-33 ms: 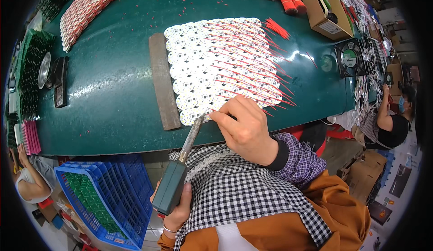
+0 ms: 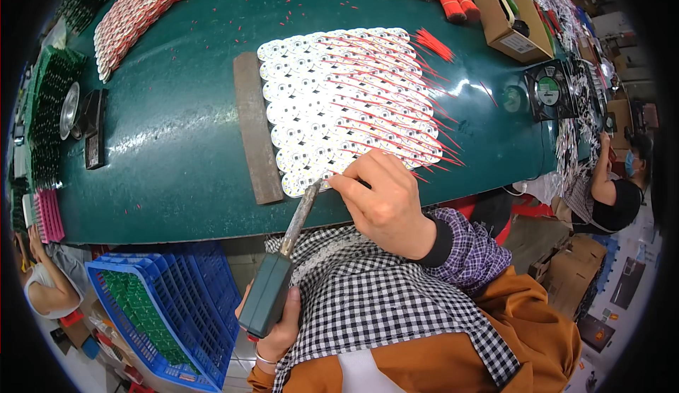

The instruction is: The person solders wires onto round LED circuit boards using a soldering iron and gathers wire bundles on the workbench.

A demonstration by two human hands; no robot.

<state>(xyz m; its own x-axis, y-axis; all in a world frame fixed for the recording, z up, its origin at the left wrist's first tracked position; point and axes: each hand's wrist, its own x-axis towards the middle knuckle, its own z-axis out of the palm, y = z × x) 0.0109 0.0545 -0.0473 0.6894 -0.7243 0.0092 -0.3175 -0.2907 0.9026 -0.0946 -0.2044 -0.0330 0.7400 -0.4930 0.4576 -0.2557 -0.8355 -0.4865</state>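
White round boards (image 2: 300, 100) sit in neat rows in the middle of the green worktop (image 2: 163, 188), with thin red wires (image 2: 442, 154) lying over their right side. A flat brown bar (image 2: 256, 128) stands along their left side. The left hand (image 2: 284, 328) has its grip wrapped around a soldering iron (image 2: 267, 290), its tip at the boards' near edge. Just beside that tip, the right hand (image 2: 385, 198) has its grip pinched closed; I cannot tell what is inside.

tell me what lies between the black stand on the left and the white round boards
Green tabletop, then a flat brown bar beside the white round boards, in the head view.
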